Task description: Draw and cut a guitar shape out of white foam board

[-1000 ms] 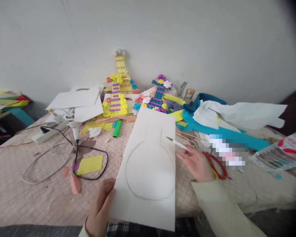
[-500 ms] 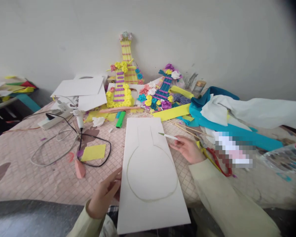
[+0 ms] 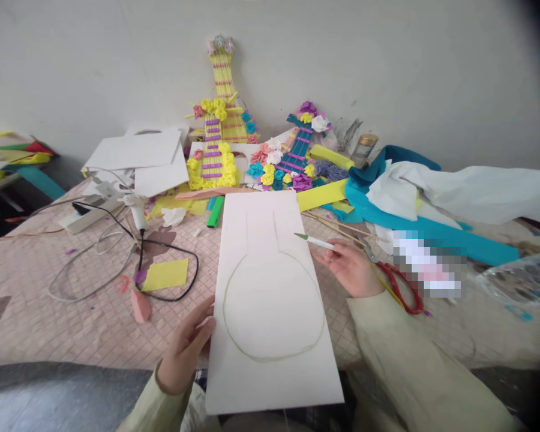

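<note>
A white board (image 3: 274,384) lies in front of me, its near end overhanging the table edge. Drawn on it in thin green line is a guitar-like outline, a round body with two neck lines rising from it. My left hand (image 3: 186,345) is at the board's left edge, thumb and fingers bent against it; part of the fingers is hidden. Between the fingers of my right hand (image 3: 348,267) is a slim white marker (image 3: 319,242) with a green tip. The tip hovers over the board's upper right, apart from the drawn lines as far as I can tell.
Red-handled scissors (image 3: 405,288) lie right of my hand. A glue gun (image 3: 137,213) with looped cables (image 3: 197,270) sits left. Flower-trimmed paper guitars (image 3: 213,147) lean at the back, near white sheets (image 3: 135,150), a green marker (image 3: 215,212) and teal crepe paper (image 3: 454,240).
The view has tilted slightly, shifting the scene. The marker's tip sits a little farther right over the board, and more of my left thumb shows at its edge. The outline looks the same.
</note>
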Tool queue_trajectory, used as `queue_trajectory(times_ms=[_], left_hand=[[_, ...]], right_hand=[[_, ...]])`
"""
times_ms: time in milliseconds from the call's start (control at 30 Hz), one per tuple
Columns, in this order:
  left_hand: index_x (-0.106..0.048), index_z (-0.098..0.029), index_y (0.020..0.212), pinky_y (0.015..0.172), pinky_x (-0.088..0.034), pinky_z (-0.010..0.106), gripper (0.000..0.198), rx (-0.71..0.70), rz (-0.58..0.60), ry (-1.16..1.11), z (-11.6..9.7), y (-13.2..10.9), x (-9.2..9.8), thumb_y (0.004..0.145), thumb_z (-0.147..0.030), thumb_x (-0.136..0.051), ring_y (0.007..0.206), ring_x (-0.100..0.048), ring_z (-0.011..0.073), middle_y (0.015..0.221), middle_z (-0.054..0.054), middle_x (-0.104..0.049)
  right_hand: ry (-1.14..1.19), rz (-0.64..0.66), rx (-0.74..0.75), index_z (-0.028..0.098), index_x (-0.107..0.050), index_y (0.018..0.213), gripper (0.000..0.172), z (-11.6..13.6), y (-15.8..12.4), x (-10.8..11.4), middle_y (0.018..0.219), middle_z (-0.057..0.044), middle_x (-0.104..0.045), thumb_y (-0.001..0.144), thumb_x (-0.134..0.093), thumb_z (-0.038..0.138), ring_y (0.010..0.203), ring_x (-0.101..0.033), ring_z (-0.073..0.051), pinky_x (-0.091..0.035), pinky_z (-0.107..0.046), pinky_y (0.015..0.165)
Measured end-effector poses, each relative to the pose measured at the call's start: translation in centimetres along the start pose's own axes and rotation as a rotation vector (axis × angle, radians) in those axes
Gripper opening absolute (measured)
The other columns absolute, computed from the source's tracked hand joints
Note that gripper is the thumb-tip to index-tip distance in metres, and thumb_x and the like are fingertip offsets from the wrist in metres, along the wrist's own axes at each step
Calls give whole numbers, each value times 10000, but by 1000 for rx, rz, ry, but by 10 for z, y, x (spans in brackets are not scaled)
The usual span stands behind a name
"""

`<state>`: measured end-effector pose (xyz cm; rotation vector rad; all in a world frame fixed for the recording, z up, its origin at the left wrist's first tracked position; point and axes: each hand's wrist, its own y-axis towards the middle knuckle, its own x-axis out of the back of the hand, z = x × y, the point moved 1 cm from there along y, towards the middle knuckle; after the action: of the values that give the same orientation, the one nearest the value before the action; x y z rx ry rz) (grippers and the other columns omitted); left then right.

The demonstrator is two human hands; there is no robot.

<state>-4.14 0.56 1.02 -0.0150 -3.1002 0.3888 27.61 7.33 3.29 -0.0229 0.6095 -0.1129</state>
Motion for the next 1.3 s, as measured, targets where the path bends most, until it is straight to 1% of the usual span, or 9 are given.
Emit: queue_trajectory(times_ms=[167, 367, 500, 600, 700, 833, 933, 1100, 1300], left_hand=[[-521, -149, 1112, 829, -472, 304, 559, -73, -22, -51, 0, 15, -8, 639, -418, -650, 965, -576, 218, 1025, 94, -635], [-551, -104, 1097, 954, -376, 383, 607, -86, -56, 11, 7, 36, -5, 610, -451, -655, 1088, -501, 267, 1114, 138, -590], [-527, -101, 1146, 1004, -322, 346, 659, -94, -92, 53, 2, 33, 2, 618, -478, -643, 1177, -417, 258, 1257, 132, -482], [-435, -104, 1237, 1017, -305, 336, 668, -93, -43, 107, -1, 25, 7, 686, -444, -604, 1210, -375, 245, 1318, 120, -412], [-414, -119, 1256, 1037, -270, 344, 630, -123, -13, 122, -1, 17, 10, 721, -403, -586, 1223, -357, 238, 1326, 106, -404], [-456, -130, 1227, 1030, -282, 378, 605, -120, -3, 89, 0, 11, 10, 703, -391, -609, 1204, -383, 254, 1290, 105, -451], [-489, -119, 1195, 1020, -300, 384, 592, -111, -20, 50, -1, 14, 9, 691, -402, -618, 1177, -417, 257, 1250, 112, -493], [-573, -119, 1094, 943, -400, 371, 571, -77, -58, 4, -4, 25, 7, 637, -454, -643, 1094, -496, 275, 1170, 127, -560], [-550, -110, 1114, 908, -425, 361, 635, -63, -42, 77, -12, 21, 0, 626, -510, -617, 1092, -494, 276, 1170, 135, -556]], right_hand=[[17, -13, 6, 197, -624, 640, 24, 9, 14, 3, 556, 36, -546, 655, -636, 182, 580, -517, -91, -432, -466, 879], [-31, -144, 67, 207, -608, 678, 93, 9, 20, 24, 578, 46, -556, 615, -677, 208, 562, -515, -78, -473, -310, 747], [1, -193, 31, 193, -573, 621, 133, 14, 18, 30, 530, 58, -505, 594, -703, 200, 539, -485, -65, -459, -259, 676], [29, -202, 3, 187, -515, 536, 188, 20, 21, 28, 469, 71, -440, 610, -688, 194, 476, -432, -51, -454, -241, 631], [9, -173, 21, 208, -561, 594, 106, 24, 26, 22, 484, 52, -472, 664, -626, 256, 476, -458, -72, -448, -237, 555], [-71, -113, -29, 202, -636, 740, 118, 20, 35, 12, 678, -20, -627, 701, -558, 281, 665, -580, -142, -481, -302, 680], [-79, -79, -166, 188, -645, 761, 127, 8, 41, 4, 695, -28, -644, 701, -556, 256, 713, -591, -155, -466, -358, 780], [-35, -5, -311, 186, -646, 795, 152, -10, 42, -1, 689, -24, -639, 723, -546, 274, 709, -587, -150, -450, -394, 807], [-104, -84, -165, 187, -628, 701, 111, -5, 29, 5, 599, 6, -581, 677, -606, 293, 617, -547, -125, -464, -340, 756]])
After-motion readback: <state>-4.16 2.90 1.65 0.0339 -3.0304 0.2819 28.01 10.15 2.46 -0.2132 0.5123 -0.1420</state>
